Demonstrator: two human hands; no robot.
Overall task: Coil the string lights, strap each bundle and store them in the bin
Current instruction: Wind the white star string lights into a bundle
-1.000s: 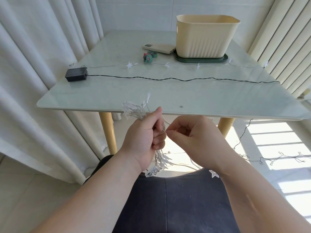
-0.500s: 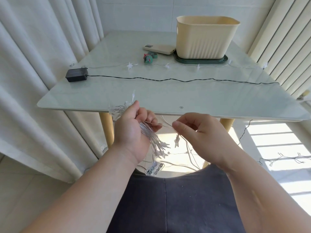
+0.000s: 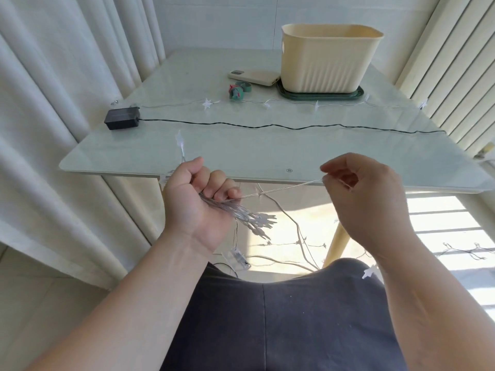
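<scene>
Loops of clear string lights with little white stars [image 3: 241,212] sit bunched in the left grip [image 3: 195,199]. Its fingers are curled tight round them, just below the near edge of the shiny pale desk [image 3: 267,156]. One thin clear strand [image 3: 289,187] runs from the bunch across to the right grip [image 3: 367,199], which pinches it between thumb and fingertip. More of the same string hangs down past the dark lap toward the sunny floor. A small clear box [image 3: 237,258] dangles under the left grip.

Far back on the desk stands the cream plastic bin [image 3: 326,62], on a dark green tray [image 3: 359,93]. Beside it lie a cream phone [image 3: 254,77] and some green and red strap rolls [image 3: 238,89]. Nearer, a thin black wire [image 3: 267,126] runs across the desk from a small black box [image 3: 122,119] on the left. Another clear string with white stars [image 3: 207,103] lies between that wire and the bin.
</scene>
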